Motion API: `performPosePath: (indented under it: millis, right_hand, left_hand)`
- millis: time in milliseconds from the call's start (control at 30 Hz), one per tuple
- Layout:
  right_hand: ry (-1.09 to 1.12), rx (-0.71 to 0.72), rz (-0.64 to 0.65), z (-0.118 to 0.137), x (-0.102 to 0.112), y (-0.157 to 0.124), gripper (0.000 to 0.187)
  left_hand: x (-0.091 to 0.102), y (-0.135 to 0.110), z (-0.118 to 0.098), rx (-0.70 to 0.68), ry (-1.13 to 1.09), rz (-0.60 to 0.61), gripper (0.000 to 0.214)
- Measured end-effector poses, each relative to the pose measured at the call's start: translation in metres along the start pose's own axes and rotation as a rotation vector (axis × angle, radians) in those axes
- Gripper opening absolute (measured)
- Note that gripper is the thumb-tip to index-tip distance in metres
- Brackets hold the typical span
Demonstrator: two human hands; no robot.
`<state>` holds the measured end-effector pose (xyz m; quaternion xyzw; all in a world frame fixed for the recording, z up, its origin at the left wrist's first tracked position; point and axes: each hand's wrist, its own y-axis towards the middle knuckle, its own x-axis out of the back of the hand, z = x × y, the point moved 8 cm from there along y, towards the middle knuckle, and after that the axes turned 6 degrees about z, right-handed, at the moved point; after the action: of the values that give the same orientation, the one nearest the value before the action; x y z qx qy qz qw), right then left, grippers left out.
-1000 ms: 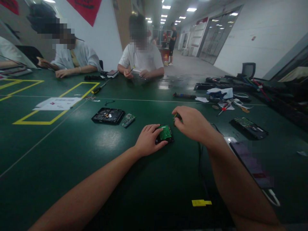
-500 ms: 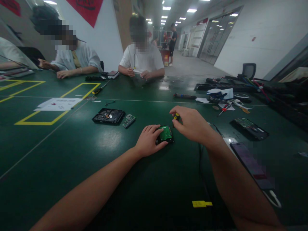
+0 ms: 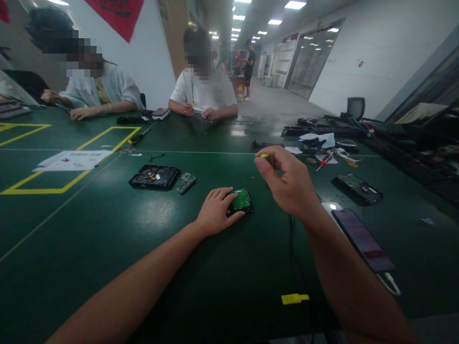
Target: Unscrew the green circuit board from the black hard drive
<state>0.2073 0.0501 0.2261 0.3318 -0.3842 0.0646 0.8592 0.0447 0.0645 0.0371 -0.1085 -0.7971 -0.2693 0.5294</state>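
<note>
My left hand (image 3: 215,211) lies on the green table (image 3: 107,229), its fingers wrapped round the left side of a small black hard drive (image 3: 239,202) with a green circuit board on top. My right hand (image 3: 289,184) hovers above and to the right of the drive, fingers curled and pinched on a small screwdriver with a yellow end (image 3: 264,155). The tool's tip is hidden by my fingers.
An opened hard drive (image 3: 155,176) and a loose circuit board (image 3: 186,182) lie to the left. Right of my arm are a phone (image 3: 362,239) on a cable and another drive (image 3: 356,188). Tools and cables clutter the far right. Two people sit across the table.
My right hand has lifted up and away from the drive with the screwdriver. The left hand stays on the drive. The view has shifted slightly.
</note>
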Motion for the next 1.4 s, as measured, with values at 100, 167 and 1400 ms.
performPosePath:
  millis: [100, 167, 1400]
  right_hand:
    - [-0.073, -0.072, 0.015, -0.019, -0.001, -0.018, 0.033]
    - [-0.174, -0.154, 0.08, -0.04, -0.002, -0.036, 0.033]
    - [-0.216, -0.474, 0.395, -0.186, -0.114, 0.004, 0.04]
  left_hand:
    - [0.0, 0.001, 0.0, 0.004, -0.002, 0.005, 0.065]
    - [0.0, 0.001, 0.001, 0.011, -0.008, 0.012, 0.066]
    - [0.014, -0.003, -0.009, -0.152, -0.26, 0.116, 0.073]
